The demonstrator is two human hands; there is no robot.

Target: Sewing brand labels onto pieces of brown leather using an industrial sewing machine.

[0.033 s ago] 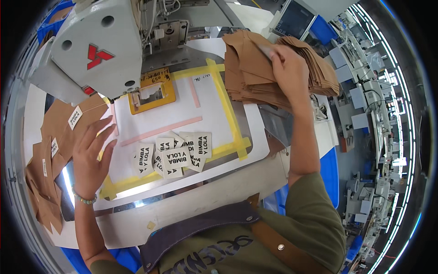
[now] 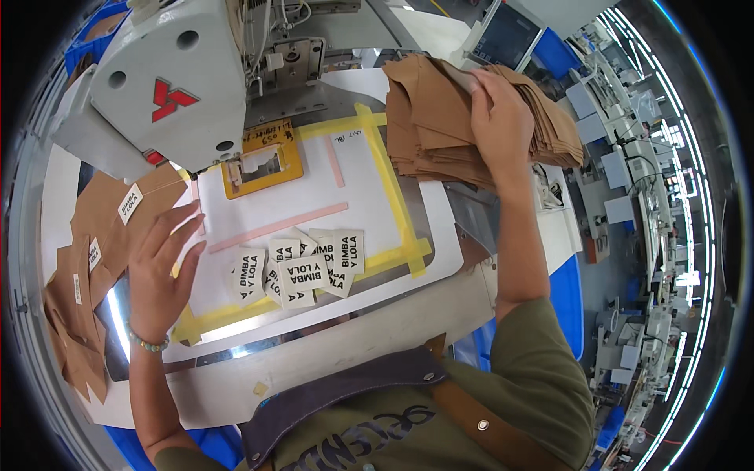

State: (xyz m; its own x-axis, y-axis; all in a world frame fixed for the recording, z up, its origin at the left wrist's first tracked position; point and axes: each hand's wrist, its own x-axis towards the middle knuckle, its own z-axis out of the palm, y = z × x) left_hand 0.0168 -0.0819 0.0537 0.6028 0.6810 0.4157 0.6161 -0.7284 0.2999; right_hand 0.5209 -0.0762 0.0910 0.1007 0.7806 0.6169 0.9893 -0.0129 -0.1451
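At the right, my right hand [image 2: 503,122] is on a thick stack of brown cut pieces [image 2: 428,125]. Its thumb and fingers are closed on the raised edge of a top brown piece, whose greyish underside shows. My left hand [image 2: 163,263] hovers with fingers apart over the left side of the white work sheet [image 2: 302,177], holding nothing. Beside it lie brown pieces with white labels [image 2: 129,202] attached, overlapping down the left side. A loose pile of white printed labels [image 2: 305,271] rests near the front of the sheet, between my hands.
A large white sewing machine head [image 2: 169,86] stands at the back left, above a yellow clamp frame [image 2: 263,169]. Yellow tape [image 2: 393,196] borders the sheet, with pink strips inside. Behind the stack is a screen [image 2: 506,35]. Blue bins [image 2: 565,306] sit below the table at right.
My right hand has moved slightly down and right, with the top brown piece's edge lifted a little more. My left hand is almost still, and the labels have not moved.
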